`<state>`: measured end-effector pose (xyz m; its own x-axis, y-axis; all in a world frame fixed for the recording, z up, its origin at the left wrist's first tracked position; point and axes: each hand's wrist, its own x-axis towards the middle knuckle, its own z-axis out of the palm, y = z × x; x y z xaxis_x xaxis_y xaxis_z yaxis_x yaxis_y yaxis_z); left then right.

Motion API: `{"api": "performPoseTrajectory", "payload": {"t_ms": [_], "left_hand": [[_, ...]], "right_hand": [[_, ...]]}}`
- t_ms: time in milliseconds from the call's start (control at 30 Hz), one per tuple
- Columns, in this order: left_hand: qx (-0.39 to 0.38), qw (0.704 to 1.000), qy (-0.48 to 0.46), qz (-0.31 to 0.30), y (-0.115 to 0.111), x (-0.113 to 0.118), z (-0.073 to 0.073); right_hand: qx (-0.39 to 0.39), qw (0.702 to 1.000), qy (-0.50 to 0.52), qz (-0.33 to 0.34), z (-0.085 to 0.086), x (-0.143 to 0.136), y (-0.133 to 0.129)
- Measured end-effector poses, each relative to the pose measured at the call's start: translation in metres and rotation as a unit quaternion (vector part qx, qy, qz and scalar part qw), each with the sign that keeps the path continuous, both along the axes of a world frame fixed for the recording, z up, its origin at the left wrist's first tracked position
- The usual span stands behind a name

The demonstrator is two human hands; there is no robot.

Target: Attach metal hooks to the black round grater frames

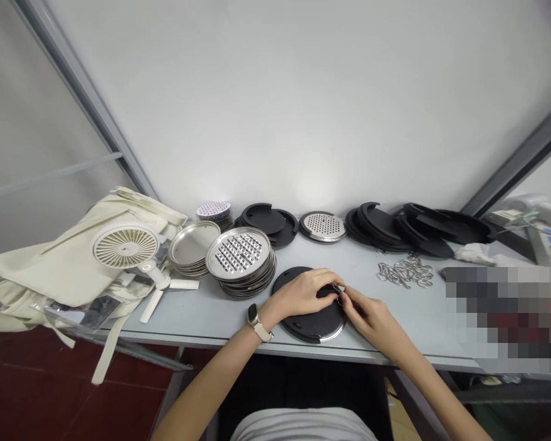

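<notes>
A black round plastic holder (pixel 303 321) lies near the front of the table, with a bright strip of metal rim showing at its lower right. My left hand (pixel 305 294) lies over it, thumb and fingers closed toward its right edge. There my right hand (pixel 367 312) meets it, pinching a small metal wire clip (pixel 339 299) between thumb and index finger. Both sets of fingertips are at the clip and partly hide it, so how it sits on the holder cannot be made out. More loose wire clips (pixel 406 272) lie in a pile beyond my right hand.
A stack of metal grater discs (pixel 239 254) and a stack of plain-looking metal discs (pixel 193 245) stand left. Along the wall are black holders (pixel 381 226) and a perforated disc (pixel 324 225). A small white fan (pixel 126 247) lies on a cream bag (pixel 80 245).
</notes>
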<state>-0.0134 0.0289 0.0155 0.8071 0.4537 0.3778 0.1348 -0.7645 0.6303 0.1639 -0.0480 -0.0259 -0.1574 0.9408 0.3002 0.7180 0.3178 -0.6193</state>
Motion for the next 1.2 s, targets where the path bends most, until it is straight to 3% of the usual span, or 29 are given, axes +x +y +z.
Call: {"api": "performPoseTrajectory", "payload": {"t_ms": [1200], "left_hand": [[-0.019, 1.000, -0.004, 0.006, 0.0000, 0.0009, -0.0001]], "right_hand": [[-0.011, 0.999, -0.006, -0.039, 0.0028, -0.0043, -0.0007]]}}
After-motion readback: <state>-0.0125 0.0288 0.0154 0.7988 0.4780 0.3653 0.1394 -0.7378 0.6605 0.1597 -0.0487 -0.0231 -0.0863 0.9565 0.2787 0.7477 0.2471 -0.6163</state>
